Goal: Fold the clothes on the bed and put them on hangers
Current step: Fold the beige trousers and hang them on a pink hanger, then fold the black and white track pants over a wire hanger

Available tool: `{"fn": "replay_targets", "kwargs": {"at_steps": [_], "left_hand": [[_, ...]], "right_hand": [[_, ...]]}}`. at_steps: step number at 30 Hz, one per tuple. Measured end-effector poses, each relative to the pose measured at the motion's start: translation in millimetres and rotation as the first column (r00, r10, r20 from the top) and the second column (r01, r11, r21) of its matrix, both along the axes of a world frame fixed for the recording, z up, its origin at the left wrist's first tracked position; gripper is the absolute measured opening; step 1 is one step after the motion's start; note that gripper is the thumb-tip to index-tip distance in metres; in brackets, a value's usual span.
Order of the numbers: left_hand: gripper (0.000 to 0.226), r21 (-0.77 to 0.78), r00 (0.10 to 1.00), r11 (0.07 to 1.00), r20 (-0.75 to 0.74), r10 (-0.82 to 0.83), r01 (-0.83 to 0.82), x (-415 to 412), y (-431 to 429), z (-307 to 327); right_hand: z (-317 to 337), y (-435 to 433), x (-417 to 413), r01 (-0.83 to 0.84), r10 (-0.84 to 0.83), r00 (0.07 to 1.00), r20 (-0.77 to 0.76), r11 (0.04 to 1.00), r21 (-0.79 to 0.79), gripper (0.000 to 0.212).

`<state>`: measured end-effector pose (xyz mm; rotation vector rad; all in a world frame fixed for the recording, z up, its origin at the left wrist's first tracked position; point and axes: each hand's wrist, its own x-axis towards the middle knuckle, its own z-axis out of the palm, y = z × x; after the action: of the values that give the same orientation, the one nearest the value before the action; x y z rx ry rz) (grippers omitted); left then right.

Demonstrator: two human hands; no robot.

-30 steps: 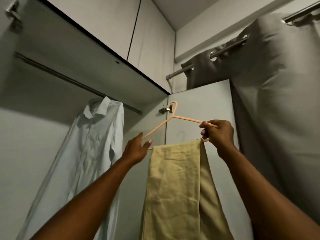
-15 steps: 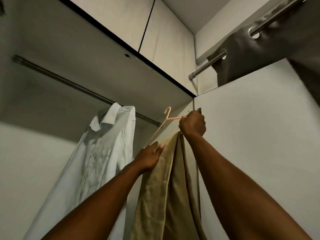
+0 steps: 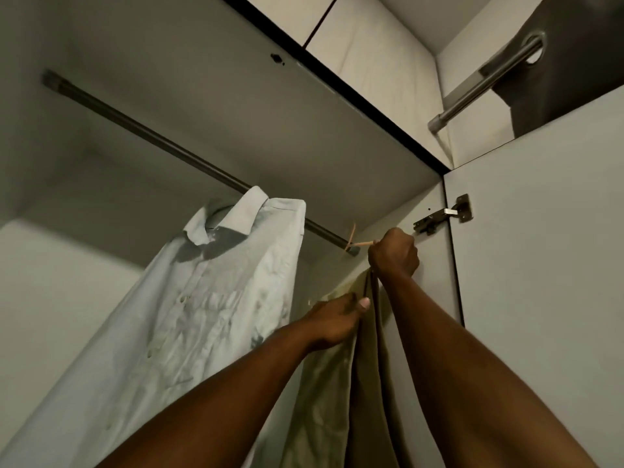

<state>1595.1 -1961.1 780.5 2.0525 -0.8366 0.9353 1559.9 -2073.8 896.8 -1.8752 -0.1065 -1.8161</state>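
I look up into a wardrobe. A thin orange hanger [image 3: 358, 243] has its hook over the right end of the dark rail [image 3: 162, 143]. Folded khaki trousers [image 3: 337, 383] hang down from it. My right hand [image 3: 393, 253] grips the hanger's right side, close to the wardrobe's side wall. Lower down, my left hand [image 3: 337, 320] pinches the upper left edge of the trousers with thumb and fingers. A pale blue shirt [image 3: 189, 305] hangs on the same rail just left of the trousers.
The open wardrobe door [image 3: 540, 265] with a metal hinge [image 3: 442, 214] stands close on the right. Overhead is the wardrobe's top panel. A curtain rod [image 3: 486, 82] with a dark curtain shows at the top right. Left of the shirt the rail is bare.
Both hands carried the hanger with the trousers up and into the wardrobe. Its hook now sits over the rail's right end, where before it hung free in the air.
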Motion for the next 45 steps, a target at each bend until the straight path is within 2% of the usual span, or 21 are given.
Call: {"fn": "replay_targets", "kwargs": {"at_steps": [4,8,13,19,23,28,31,34,37,40,45], "left_hand": [[0.076,0.045,0.999,0.998,-0.003,0.054,-0.054,14,-10,-3],[0.080,0.034,0.999,0.999,-0.001,0.042,-0.042,16,-11,-9],[0.075,0.046,0.999,0.998,-0.024,0.036,-0.035,1,-13,-22],[0.046,0.028,0.997,0.999,-0.067,-0.040,0.042,-29,-5,-49],[0.048,0.072,0.998,0.997,-0.059,0.006,-0.002,-54,1,-71],[0.059,0.019,0.999,1.000,-0.044,-0.012,0.013,-107,5,-116],[0.052,-0.113,0.990,0.989,-0.098,-0.106,0.095,-144,1,-159],[0.048,-0.208,0.984,0.966,-0.050,-0.169,0.155,-178,-11,-218],[0.050,-0.154,0.979,0.967,0.008,-0.206,0.204,-222,-36,-289],[0.053,-0.118,0.954,0.947,-0.011,-0.301,0.297,-285,-69,-359],[0.059,-0.020,0.887,0.892,-0.101,-0.451,0.451,-410,-112,-476]], "right_hand": [[-5,-6,21,0.006,-0.006,1.000,-0.019,1.000,-0.007,0.013],[-11,-13,26,-0.015,0.017,0.998,-0.058,0.999,0.028,0.009],[-25,-13,19,0.018,-0.016,0.995,-0.095,1.000,0.011,0.012],[-53,-3,-25,0.019,-0.021,0.994,-0.110,1.000,-0.024,0.018],[-103,3,-71,0.096,-0.107,0.979,-0.172,0.993,-0.071,0.017],[-192,-4,-134,0.184,-0.205,0.958,-0.202,0.976,-0.116,0.035],[-266,-11,-184,0.199,-0.205,0.967,-0.153,0.979,-0.054,0.037],[-361,-30,-234,0.267,-0.269,0.955,-0.122,0.963,-0.032,0.039],[-457,-51,-295,0.432,-0.434,0.868,-0.242,0.900,-0.065,0.048],[-535,-70,-369,0.547,-0.533,0.767,-0.357,0.834,-0.069,0.055],[-628,-81,-504,0.673,-0.579,0.617,-0.533,0.739,-0.024,0.066]]}}
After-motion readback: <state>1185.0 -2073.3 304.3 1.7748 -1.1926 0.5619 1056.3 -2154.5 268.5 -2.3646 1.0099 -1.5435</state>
